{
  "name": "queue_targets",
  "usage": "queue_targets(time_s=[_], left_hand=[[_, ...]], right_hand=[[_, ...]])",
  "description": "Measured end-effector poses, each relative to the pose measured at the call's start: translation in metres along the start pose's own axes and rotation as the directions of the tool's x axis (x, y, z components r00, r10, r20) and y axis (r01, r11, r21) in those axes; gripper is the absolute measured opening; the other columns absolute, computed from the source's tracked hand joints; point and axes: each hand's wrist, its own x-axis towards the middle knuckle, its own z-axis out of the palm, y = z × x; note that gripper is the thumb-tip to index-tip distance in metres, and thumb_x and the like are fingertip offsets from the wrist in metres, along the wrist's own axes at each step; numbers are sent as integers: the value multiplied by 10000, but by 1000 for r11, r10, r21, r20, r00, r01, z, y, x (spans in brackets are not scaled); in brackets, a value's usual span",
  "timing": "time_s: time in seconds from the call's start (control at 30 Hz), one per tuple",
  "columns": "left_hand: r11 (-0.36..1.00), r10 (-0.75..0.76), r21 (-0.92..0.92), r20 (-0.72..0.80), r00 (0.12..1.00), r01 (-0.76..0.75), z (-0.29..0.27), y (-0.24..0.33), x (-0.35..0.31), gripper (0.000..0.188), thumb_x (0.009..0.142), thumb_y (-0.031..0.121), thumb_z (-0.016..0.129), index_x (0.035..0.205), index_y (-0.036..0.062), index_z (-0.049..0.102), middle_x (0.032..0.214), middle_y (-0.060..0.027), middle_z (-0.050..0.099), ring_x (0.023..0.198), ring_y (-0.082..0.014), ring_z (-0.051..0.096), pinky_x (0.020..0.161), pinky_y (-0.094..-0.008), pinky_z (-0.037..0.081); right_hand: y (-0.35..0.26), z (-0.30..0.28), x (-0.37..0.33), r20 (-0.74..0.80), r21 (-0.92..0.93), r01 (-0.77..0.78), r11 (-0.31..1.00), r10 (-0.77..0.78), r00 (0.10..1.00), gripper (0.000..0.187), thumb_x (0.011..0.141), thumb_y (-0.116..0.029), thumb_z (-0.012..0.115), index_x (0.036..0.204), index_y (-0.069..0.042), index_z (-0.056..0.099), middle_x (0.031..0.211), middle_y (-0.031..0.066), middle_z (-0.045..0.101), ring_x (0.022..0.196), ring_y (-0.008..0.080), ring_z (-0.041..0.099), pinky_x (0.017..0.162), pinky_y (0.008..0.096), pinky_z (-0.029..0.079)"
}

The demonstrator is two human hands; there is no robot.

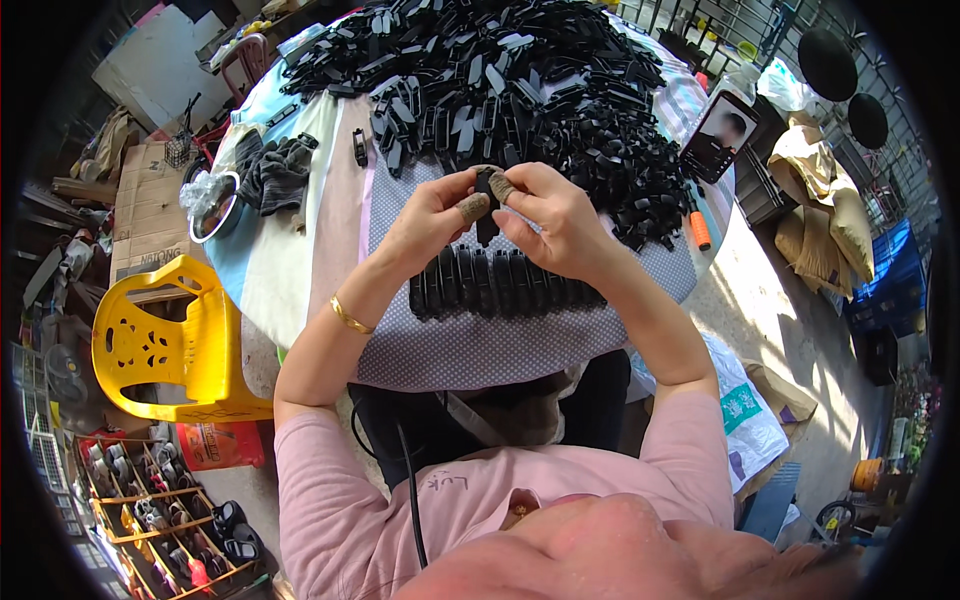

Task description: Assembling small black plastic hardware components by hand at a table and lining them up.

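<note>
Above the middle of the cloth-covered table [430, 350], my left hand [437, 218] and my right hand [556, 222] meet around a small black plastic part [487, 228]. Both hands are closed on it, with brownish finger covers on some fingertips. The part points downward between them, and its upper end is mostly hidden by my fingers. Just below, a row of similar black plastic parts [480, 285] stands side by side on the dotted cloth. Beyond my hands rises a large heap of loose long black parts [470, 90]. Smaller black pieces [620, 180] are piled to its right.
One black part [360, 147] lies apart at the left. Dark gloves [275, 172] and a bowl [215, 208] sit near the left edge. A phone [718, 137] and an orange-handled tool [699, 230] are at the right. A yellow chair [215, 345] stands beside the table.
</note>
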Motion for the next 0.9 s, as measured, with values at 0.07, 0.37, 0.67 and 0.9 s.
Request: queue_targets(time_s=[0.07, 0.37, 0.67, 0.9], left_hand=[[1000, -7, 12, -23, 1000, 7, -1, 1, 0, 367, 881, 136, 560, 1230, 32, 515, 752, 60, 540, 538, 9, 403, 447, -126, 304], [992, -59, 115, -1, 998, 58, -5, 12, -1, 265, 868, 164, 582, 1070, -4, 547, 820, -18, 616, 714, -58, 549, 580, -193, 441], [917, -236, 291, -152, 960, 272, -74, 18, -53, 391, 806, 20, 580, 1191, 7, 508, 841, -36, 564, 692, -93, 536, 604, -222, 465], [831, -433, 353, -76, 898, 430, -69, -5, -60, 397, 800, 12, 582, 1191, -6, 516, 800, -30, 566, 654, -93, 526, 569, -229, 457]], right_hand=[[-1, 2, 0, -15, -42, 37, 998, -38, 999, 239, 833, -184, 599, 864, 51, 624, 913, 143, 569, 784, 265, 587, 634, 325, 499], [14, 3, -1, -27, -27, 120, 992, -120, 992, 311, 867, -265, 572, 950, 31, 625, 944, 136, 584, 787, 261, 587, 645, 326, 497], [77, -27, -14, -193, -141, -450, 882, 421, 886, 157, 767, -115, 660, 908, -49, 682, 772, 91, 635, 639, 182, 612, 592, 270, 478], [66, -1, -17, 116, -547, -339, 766, 470, 875, 131, 744, -169, 649, 857, -111, 679, 836, 31, 594, 869, 221, 579, 758, 343, 482]])
